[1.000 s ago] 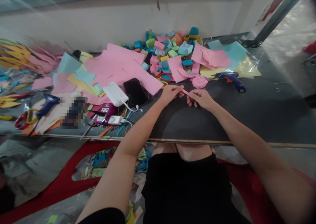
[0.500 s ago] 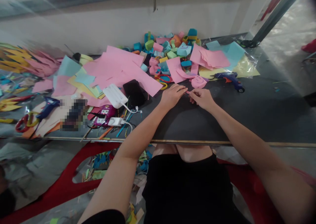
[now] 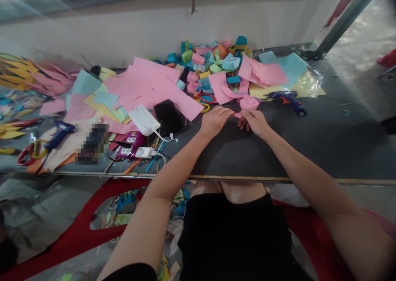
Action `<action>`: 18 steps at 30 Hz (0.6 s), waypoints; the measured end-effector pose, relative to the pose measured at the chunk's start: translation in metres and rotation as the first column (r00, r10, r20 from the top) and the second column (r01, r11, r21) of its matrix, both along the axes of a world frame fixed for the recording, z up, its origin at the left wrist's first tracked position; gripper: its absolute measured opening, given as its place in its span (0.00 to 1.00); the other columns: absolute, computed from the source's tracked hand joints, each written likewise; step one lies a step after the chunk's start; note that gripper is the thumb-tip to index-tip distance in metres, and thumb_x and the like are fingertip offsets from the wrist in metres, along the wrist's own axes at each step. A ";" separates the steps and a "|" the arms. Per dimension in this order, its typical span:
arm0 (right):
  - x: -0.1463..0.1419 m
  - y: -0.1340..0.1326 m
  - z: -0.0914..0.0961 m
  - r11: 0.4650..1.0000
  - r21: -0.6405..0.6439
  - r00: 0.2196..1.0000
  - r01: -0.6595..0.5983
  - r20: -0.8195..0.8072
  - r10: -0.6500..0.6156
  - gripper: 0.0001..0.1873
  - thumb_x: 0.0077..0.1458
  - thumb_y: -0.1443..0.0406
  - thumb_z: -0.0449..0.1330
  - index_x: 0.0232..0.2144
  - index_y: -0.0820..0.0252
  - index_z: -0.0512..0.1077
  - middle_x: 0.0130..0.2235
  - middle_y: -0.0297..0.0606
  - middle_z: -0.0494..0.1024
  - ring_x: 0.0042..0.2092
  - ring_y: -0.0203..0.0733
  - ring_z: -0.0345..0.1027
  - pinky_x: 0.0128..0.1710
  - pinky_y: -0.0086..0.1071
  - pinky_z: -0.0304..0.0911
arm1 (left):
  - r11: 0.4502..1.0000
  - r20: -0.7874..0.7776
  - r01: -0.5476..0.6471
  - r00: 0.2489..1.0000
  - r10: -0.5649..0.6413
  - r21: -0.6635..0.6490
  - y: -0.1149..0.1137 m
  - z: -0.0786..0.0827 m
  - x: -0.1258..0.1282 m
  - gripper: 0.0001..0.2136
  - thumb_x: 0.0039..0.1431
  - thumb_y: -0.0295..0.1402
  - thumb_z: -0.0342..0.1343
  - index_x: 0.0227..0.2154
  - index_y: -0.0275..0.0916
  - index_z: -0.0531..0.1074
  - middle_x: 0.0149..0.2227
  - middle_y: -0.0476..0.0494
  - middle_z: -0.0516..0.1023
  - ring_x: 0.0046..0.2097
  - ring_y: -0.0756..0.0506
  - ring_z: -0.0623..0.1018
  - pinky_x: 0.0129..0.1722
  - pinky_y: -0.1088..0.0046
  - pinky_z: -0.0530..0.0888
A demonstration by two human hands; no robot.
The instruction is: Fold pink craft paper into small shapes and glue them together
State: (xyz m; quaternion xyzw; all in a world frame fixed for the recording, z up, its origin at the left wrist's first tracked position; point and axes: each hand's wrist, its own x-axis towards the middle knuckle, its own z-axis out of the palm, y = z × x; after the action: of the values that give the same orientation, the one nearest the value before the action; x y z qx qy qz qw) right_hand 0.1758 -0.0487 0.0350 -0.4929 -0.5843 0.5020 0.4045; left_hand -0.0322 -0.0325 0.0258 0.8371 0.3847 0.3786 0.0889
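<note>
A narrow pink paper strip spans the small gap between my two hands, just above the dark tabletop. My left hand pinches its left end, with the fingers pressed together and pointing right. At the other end, my right hand grips it between thumb and forefinger, its other fingers curled below. Right behind the hands lies a small folded pink paper piece. Scissors with red and yellow handles rest beyond my left hand, partly under pink paper sheets.
A blue glue gun lies to the right, another glue gun far left. Small folded paper pieces are heaped against the wall. A black phone-like object, a white power bank and a purple power socket with cables sit left.
My hands have drawn slightly apart, so more of the pink strip shows between them. Everything else on the table stays in place.
</note>
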 end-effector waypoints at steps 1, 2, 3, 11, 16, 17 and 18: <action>0.000 0.000 0.000 1.000 -0.003 1.000 -0.001 0.005 0.001 0.24 0.60 0.43 0.63 0.28 0.57 0.69 0.25 0.38 0.78 0.22 0.33 0.69 0.16 0.26 0.54 | 1.000 0.015 0.009 1.000 -0.009 0.000 0.000 0.000 0.001 0.09 0.72 0.37 0.56 0.44 0.44 0.82 0.48 0.40 0.86 0.51 0.42 0.83 0.55 0.60 0.77; 0.000 0.000 0.000 1.000 -0.003 1.000 0.002 0.017 -0.001 0.23 0.60 0.45 0.63 0.28 0.57 0.70 0.25 0.37 0.78 0.22 0.33 0.69 0.16 0.25 0.54 | 1.000 0.033 0.017 0.999 -0.017 0.000 0.001 -0.001 0.001 0.09 0.72 0.36 0.57 0.44 0.44 0.82 0.48 0.39 0.86 0.51 0.42 0.83 0.56 0.60 0.77; 0.000 -0.001 0.001 1.000 0.002 0.999 0.007 0.034 -0.007 0.22 0.59 0.46 0.64 0.29 0.58 0.71 0.25 0.37 0.78 0.22 0.33 0.69 0.16 0.25 0.54 | 1.000 0.054 0.024 0.998 -0.024 -0.001 0.001 -0.001 0.002 0.08 0.71 0.35 0.58 0.44 0.43 0.82 0.48 0.40 0.86 0.51 0.42 0.83 0.56 0.60 0.77; -0.001 -0.007 0.006 0.998 0.055 0.999 -0.038 0.033 0.037 0.23 0.53 0.47 0.68 0.38 0.59 0.80 0.32 0.38 0.83 0.26 0.34 0.71 0.18 0.26 0.59 | 0.970 0.335 -0.041 0.934 0.122 -0.241 -0.013 0.005 0.018 0.05 0.66 0.29 0.61 0.40 0.39 0.82 0.45 0.40 0.87 0.46 0.46 0.85 0.48 0.69 0.81; -0.005 -0.008 0.004 0.997 0.040 0.997 -0.063 0.051 0.061 0.23 0.52 0.45 0.68 0.35 0.59 0.80 0.33 0.40 0.85 0.27 0.35 0.74 0.21 0.26 0.61 | 0.918 0.487 0.029 0.854 0.182 -0.395 -0.018 0.006 0.023 0.04 0.65 0.31 0.62 0.39 0.38 0.81 0.41 0.42 0.86 0.41 0.49 0.84 0.47 0.72 0.81; -0.005 -0.008 0.003 0.997 0.045 0.997 -0.057 0.054 0.055 0.23 0.52 0.45 0.67 0.34 0.59 0.80 0.32 0.40 0.84 0.26 0.35 0.74 0.21 0.26 0.62 | 0.909 0.521 0.056 0.833 0.185 -0.412 -0.017 0.005 0.024 0.05 0.65 0.33 0.62 0.38 0.38 0.80 0.40 0.43 0.86 0.40 0.49 0.84 0.46 0.72 0.81; -0.006 -0.008 0.002 0.997 0.057 0.997 -0.047 0.055 0.044 0.22 0.53 0.46 0.67 0.33 0.59 0.80 0.31 0.40 0.84 0.25 0.34 0.72 0.22 0.27 0.62 | 0.901 0.553 0.079 0.811 0.191 -0.427 -0.015 0.003 0.023 0.06 0.65 0.35 0.62 0.38 0.38 0.80 0.39 0.43 0.86 0.39 0.49 0.84 0.44 0.73 0.82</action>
State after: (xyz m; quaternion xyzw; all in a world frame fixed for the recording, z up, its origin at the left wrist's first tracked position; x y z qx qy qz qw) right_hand 0.1697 -0.0566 0.0365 -0.4808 -0.6205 0.4804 0.3911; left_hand -0.0087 -0.0474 0.0285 0.6277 0.4378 0.5244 0.3734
